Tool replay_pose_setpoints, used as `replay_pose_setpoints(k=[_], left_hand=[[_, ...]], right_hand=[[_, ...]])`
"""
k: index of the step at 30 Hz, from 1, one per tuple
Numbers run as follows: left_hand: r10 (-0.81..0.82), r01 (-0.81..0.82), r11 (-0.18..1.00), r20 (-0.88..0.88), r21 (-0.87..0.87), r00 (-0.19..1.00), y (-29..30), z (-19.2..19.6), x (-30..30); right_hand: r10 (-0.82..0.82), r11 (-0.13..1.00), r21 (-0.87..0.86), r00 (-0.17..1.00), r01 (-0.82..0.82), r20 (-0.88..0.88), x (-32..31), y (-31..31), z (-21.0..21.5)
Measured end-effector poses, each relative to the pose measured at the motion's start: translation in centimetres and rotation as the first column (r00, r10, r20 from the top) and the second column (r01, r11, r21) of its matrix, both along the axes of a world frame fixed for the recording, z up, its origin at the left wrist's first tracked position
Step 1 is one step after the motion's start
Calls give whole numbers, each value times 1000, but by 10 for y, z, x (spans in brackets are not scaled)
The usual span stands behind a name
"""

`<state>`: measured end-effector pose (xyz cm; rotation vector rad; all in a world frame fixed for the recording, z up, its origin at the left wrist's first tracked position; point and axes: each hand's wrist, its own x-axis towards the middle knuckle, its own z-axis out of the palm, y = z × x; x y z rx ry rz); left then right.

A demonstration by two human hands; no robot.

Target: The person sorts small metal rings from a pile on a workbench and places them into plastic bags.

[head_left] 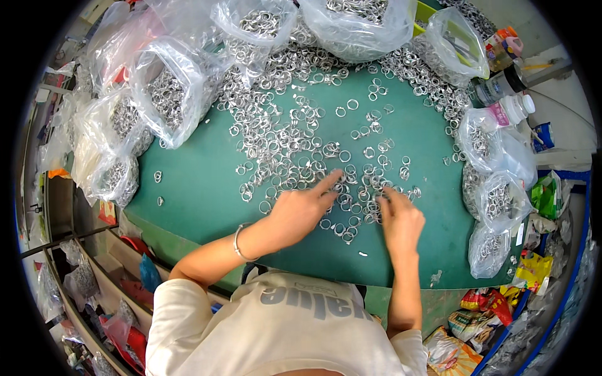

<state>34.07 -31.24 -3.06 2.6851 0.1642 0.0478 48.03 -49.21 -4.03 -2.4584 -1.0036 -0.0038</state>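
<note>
Many small silver rings point(276, 141) lie loose across the green table top point(200, 182), thickest left of centre and toward the back. My left hand point(300, 213), with a bangle point(237, 243) on its wrist, reaches in from the left. Its index finger is stretched out and touches rings at the pile's near side, while the other fingers are partly bent. To the right, my right hand point(401, 220) points its slightly parted fingers down onto a smaller cluster of rings point(369, 210). No ring shows clearly held in either hand, though the right fingertips are slightly blurred.
Clear plastic bags full of rings point(166, 94) line the table's left and back edges. More ring bags point(492, 203) stand along the right edge, near a white-capped bottle point(515, 109). A yellow-green bin point(426, 14) is at the back. Shelves with packets flank the table.
</note>
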Motion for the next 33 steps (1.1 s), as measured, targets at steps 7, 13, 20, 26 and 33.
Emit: replay_pose_setpoints(k=[7,13,20,26,33], left_hand=[[120,-98,980,122,-174,985,-2,6,-37],[24,-3,975,90,-222,996,-10,3,-50],[306,-244,921,174,-305,936,-4,0,-47],[278,-262,950,77,-168,957,6,-10,-13],[401,-360,891,106,-277,910,16,-1,-37]], right_hand=[[-192,981,-5,980,192,-55,15,-12,18],[93,989,-99,986,-107,-137,-19,16,18],[-25,1000,4,997,26,-75,-8,13,16],[262,965,39,962,-259,-81,-42,59,8],[13,1000,-19,999,-13,-38,-7,29,14]])
